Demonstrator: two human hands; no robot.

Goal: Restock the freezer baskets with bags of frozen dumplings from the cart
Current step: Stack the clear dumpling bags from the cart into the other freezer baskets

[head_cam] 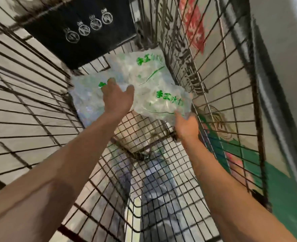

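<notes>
clear plastic bags of frozen dumplings with green printed lettering lie at the far end of a wire cart point(161, 172), piled against its end wall. three show: a far bag point(144, 67) at the top, a left bag point(86, 95) lower down, and a near bag point(163, 103) on the right, overlapping the others.

both bare arms reach down into the cart. the left hand point(117, 98) hovers over the pile with its fingers spread and loosely bent, fingertips on or just above the left bag; blur hides whether they touch. the right hand point(186, 126) is at the near corner of the near bag, thumb and fingers curled on the plastic edge, pinching it.

dark wire mesh forms the cart's floor and sides. pale floor tiles point(22, 105) show through the left side, a black sign point(85, 28) stands beyond the far end, and a colourful poster point(231, 137) shows through the right side.
</notes>
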